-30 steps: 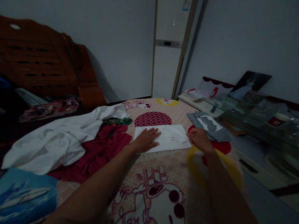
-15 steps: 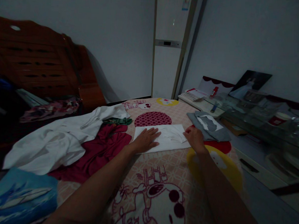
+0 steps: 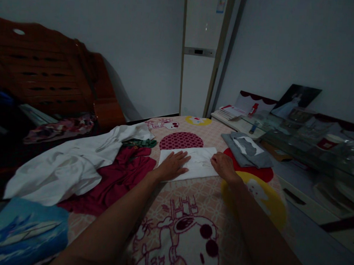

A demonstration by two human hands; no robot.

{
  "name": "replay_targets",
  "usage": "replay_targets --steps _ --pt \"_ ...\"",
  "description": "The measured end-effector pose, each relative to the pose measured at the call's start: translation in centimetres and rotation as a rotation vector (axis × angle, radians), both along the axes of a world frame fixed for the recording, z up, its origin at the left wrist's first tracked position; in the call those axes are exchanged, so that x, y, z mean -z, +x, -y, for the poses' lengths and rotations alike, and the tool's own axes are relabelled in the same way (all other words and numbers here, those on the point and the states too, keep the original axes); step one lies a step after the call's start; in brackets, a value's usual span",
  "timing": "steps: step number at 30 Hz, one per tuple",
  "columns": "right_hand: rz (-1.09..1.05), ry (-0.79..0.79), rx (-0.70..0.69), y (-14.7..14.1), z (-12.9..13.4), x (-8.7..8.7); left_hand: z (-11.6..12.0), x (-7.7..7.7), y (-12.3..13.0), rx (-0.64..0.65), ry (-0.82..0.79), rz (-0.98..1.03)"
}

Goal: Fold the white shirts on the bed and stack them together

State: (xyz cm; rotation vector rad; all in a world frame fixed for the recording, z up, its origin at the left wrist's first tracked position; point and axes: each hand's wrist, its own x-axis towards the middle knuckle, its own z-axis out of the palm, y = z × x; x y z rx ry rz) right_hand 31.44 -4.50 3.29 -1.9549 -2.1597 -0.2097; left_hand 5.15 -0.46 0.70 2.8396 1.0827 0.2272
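White cloth under a flat left hand, fingers spread; right hand curled at its edge, grip unclear.

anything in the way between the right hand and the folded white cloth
Nothing visible is in the way: the right hand is at the right end of the folded white cloth, while the left hand lies spread on its left part.

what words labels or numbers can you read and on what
"JOE", apparently, on the printed dog's shirt on the tablecloth
"COO", beside it, any further letters unclear
Too small or blurred to read: any print on the air conditioner, its blue sticker, red bottle, cup and booklets
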Motion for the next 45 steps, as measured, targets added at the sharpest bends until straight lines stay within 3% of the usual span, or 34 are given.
replay_targets --steps 11,21,25,28,30,33,35,38,41,45 --pt "0.086 0.019 0.017 -0.5 -0.1 0.1 -0.1 0.2 0.0 -0.004 -0.011 -0.007" --pt "0.033 0.026 -0.063 -0.5 -0.2 0.1 0.1 -0.3 0.1 -0.008 -0.022 0.001" --pt "-0.161 0.178 -0.166 -0.5 -0.7 1.2 0.2 0.0 0.0 0.004 -0.013 0.022" --pt "-0.219 0.117 -0.299 -0.8 -1.0 2.6 0.1 -0.3 0.0 0.001 -0.060 0.070" --pt "-0.190 0.028 -0.329 -1.1 -1.0 3.6 -0.1 -0.9 -0.2 -0.001 -0.177 0.222" --pt "-0.167 0.009 -0.316 -1.2 -1.0 4.3 -0.8 -2.3 -1.2 -0.059 -0.386 0.697" --pt "-0.169 0.013 -0.315 -1.2 -0.9 4.4 -1.4 -2.9 -2.2 -0.164 -0.452 1.024" --pt "-0.176 0.007 -0.331 -0.9 -0.9 4.4 -2.4 -3.0 -4.2 -0.366 -0.468 1.335" --pt "-0.179 0.011 -0.342 -0.8 -1.0 4.5 -3.3 -2.2 -6.0 -0.518 -0.417 1.439" --pt "-0.175 0.001 -0.332 -0.7 -1.1 4.7 -4.0 -1.2 -7.4 -0.637 -0.402 1.268"
